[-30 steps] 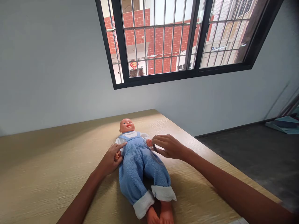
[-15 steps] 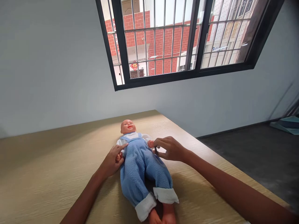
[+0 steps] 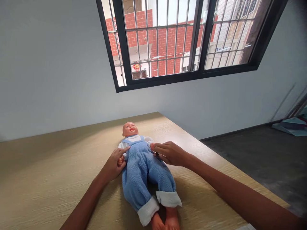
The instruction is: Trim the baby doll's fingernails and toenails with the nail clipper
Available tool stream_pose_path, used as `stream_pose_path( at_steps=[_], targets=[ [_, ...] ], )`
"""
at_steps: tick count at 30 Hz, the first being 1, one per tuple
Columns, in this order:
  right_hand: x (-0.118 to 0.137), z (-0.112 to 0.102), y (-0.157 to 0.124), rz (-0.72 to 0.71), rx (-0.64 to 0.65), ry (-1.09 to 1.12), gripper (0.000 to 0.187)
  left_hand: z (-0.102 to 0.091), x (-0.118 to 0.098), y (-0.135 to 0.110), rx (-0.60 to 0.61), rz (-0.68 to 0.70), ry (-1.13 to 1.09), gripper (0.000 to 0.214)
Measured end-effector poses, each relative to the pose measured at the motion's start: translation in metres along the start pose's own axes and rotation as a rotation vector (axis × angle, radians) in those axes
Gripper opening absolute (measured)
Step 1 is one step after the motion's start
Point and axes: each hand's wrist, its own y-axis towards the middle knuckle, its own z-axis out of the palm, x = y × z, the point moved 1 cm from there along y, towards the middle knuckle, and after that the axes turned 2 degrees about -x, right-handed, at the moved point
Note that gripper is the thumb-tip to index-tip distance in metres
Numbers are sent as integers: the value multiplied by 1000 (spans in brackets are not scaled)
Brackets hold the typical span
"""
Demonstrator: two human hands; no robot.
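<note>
Here's the wood-grain tabletop [image 3: 48, 179] sweeping across the lower frame, and at bottom centre the blue-overalled baby doll [image 3: 140, 166], face up, long axis slanting from head at mid-frame to feet low and slightly right. Left hand [image 3: 115, 164] grips its arm, apparently to steady it; right hand [image 3: 171, 154] pinches a small dark item [image 3: 157, 155], seemingly for fine control, beside the doll's other arm.

Two bare hands [image 3: 114, 163] [image 3: 173, 153] here, one bald blue-dungareed plastic doll [image 3: 142, 163], one pale wood-grained table [image 3: 59, 172], one black-framed barred window [image 3: 195, 41]!
</note>
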Motion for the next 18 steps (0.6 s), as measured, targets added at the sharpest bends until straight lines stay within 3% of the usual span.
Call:
stream_pose_path(
  at_steps=[7, 18],
  targets=[
    [-9, 1, -7, 137, -144, 120, 5, 0, 0, 0, 8, -6, 3, 64],
    [-6, 2, -4, 26, -68, 151, 13, 0, 0, 0, 10, -5, 13, 67]
  ],
)
